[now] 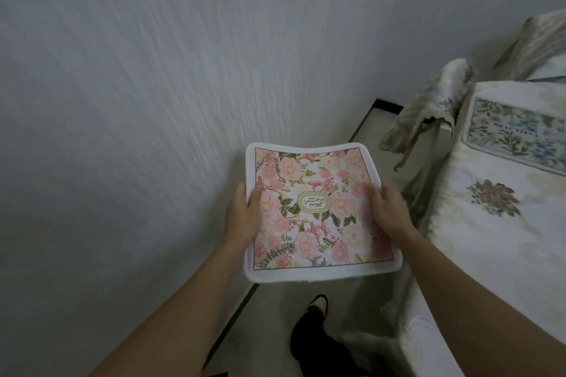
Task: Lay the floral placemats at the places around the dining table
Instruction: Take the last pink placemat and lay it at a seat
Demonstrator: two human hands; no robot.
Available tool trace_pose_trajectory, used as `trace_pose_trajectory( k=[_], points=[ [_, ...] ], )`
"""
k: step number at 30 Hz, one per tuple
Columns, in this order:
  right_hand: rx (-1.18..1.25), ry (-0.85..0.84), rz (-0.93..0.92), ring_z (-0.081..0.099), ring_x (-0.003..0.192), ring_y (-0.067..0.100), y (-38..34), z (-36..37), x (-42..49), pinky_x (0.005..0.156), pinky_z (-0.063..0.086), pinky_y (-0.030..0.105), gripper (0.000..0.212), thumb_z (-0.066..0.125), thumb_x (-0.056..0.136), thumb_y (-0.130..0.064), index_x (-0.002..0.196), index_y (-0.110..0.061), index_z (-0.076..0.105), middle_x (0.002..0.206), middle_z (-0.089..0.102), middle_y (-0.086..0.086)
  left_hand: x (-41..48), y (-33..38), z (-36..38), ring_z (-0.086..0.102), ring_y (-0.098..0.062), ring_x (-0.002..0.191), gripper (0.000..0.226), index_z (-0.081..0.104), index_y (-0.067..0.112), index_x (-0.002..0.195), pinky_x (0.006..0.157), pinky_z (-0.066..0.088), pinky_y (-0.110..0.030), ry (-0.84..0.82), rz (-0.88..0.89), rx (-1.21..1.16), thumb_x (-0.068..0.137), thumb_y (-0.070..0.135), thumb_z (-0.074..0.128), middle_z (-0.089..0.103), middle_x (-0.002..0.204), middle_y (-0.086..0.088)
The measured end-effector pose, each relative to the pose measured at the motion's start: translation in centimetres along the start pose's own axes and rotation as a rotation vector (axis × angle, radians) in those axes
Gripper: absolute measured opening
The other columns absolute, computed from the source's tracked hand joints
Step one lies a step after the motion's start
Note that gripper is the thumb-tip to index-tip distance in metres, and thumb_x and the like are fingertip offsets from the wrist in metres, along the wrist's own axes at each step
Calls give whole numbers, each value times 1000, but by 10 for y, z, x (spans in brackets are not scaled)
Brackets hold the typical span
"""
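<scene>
A pink floral placemat (315,214) with a white border and an oval label in its middle is held level in front of me, above the floor. My left hand (242,211) grips its left edge, thumb on top. My right hand (387,208) grips its right edge, thumb lying on the print. The dining table (490,239), draped in a white flowered cloth, is at the right. A blue-green floral placemat (514,131) lies on the table near its far end.
A textured grey wall (153,101) fills the left and runs close beside me. A narrow strip of pale floor with a dark skirting line lies between wall and table. A chair (428,110) with a draped cover stands at the table's far corner. My foot (317,306) shows below.
</scene>
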State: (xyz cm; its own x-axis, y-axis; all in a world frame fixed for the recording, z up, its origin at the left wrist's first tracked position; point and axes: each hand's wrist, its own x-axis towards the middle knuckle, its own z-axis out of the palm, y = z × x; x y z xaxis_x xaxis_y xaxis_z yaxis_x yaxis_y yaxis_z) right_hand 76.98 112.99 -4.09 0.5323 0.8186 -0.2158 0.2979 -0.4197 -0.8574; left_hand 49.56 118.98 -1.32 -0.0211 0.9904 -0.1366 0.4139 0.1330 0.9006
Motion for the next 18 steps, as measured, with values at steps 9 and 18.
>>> trace_pose_trajectory(
  k=[9,18],
  points=[
    [144,116,128,65,85,13,4,-37,125,66,53,29,35,42,101,-46,114,-16,53,98,64,-3,139,71,102,71,-13,83,15,58,25,101,70,61,-37,-198,73,74,101,37,49,71,94,4],
    [144,444,219,60,87,20,31,-123,155,61,43,26,27,43,103,-36,104,-12,55,94,62,0,187,141,232,67,-5,76,20,55,21,105,56,49,-18,-492,211,147,102,38,46,68,91,7]
  ],
)
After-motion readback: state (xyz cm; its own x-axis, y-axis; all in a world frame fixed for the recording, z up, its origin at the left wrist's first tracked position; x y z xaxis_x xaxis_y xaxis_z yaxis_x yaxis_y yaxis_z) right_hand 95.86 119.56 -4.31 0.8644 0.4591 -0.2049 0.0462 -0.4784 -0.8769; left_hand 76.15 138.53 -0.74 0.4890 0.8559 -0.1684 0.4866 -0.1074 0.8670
